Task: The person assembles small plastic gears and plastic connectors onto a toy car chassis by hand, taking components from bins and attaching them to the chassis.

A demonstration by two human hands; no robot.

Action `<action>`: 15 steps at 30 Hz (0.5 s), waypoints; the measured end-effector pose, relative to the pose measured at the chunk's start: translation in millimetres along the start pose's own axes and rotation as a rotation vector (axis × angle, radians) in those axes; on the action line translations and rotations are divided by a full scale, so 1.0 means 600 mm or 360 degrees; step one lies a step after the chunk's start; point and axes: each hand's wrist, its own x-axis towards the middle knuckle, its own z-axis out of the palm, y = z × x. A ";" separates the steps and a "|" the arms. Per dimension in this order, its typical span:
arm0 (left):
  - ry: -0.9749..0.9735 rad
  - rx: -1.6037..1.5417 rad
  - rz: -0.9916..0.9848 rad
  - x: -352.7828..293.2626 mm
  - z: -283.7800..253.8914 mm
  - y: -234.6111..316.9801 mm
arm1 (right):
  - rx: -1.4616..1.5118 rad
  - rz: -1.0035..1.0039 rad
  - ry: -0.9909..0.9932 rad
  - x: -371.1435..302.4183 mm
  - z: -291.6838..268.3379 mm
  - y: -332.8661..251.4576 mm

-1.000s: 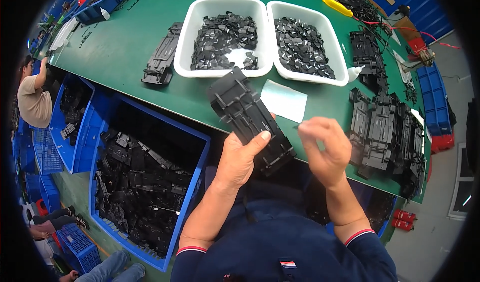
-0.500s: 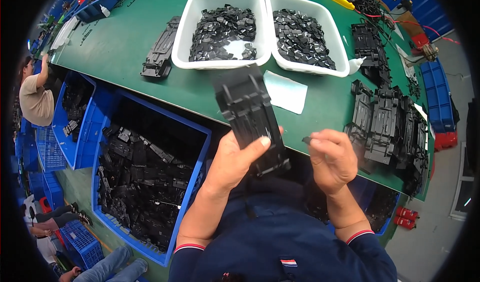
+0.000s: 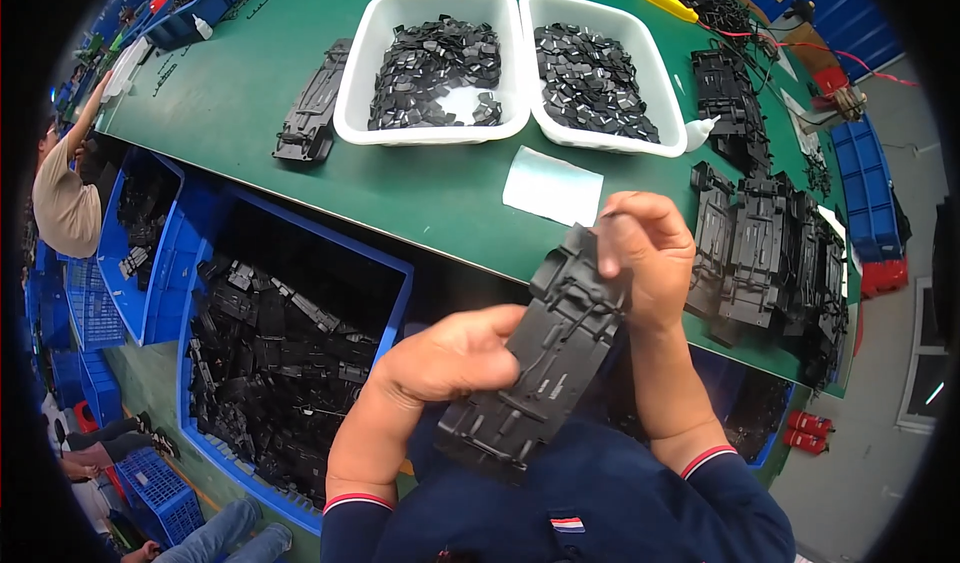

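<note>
A long black moulded plastic part lies tilted in front of me, its upper end leaning to the right. My left hand is closed around its left edge, thumb on the face that shows. At the upper right end of the part, my right hand is closed in a pinch, slightly blurred. Its fingers cover most of a small black plastic piece. Beyond them stand two white tubs, a left one and a right one, both with many small black pieces. A pale sheet of paper lies on the table before the tubs.
Several similar black parts stand in a row at the right of the green table; another lies left of the tubs. A blue bin of black parts sits below left. A person works at far left.
The long part has come nearer to me and now leans the other way. My right hand has moved up and left to its end with the small black piece.
</note>
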 end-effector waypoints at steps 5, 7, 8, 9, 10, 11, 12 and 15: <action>-0.0115 -0.1139 0.0793 -0.001 -0.043 -0.059 | -0.0098 -0.0209 0.0712 -0.007 0.011 0.004; -0.0143 -0.1060 0.0915 0.015 -0.044 -0.084 | -0.0204 -0.0323 0.0836 -0.008 0.027 0.011; 0.0021 -0.0662 0.0966 0.023 -0.032 -0.089 | -0.0204 -0.0363 0.0848 -0.012 0.039 0.017; 0.0196 -0.0219 0.1141 0.031 -0.018 -0.092 | -0.0284 -0.0352 0.0820 -0.019 0.046 0.024; 0.0365 0.0230 0.1289 0.038 -0.003 -0.093 | -0.0417 -0.0417 0.0745 -0.028 0.047 0.033; 0.0239 -0.0069 0.1337 0.044 0.009 -0.085 | -0.0460 -0.0576 0.0603 -0.034 0.042 0.048; 0.0270 -0.0110 0.1332 0.041 0.007 -0.085 | -0.0453 -0.0571 0.0598 -0.038 0.044 0.052; 0.0469 0.0549 0.1381 0.044 -0.014 -0.094 | -0.0297 -0.0477 0.0692 -0.038 0.045 0.063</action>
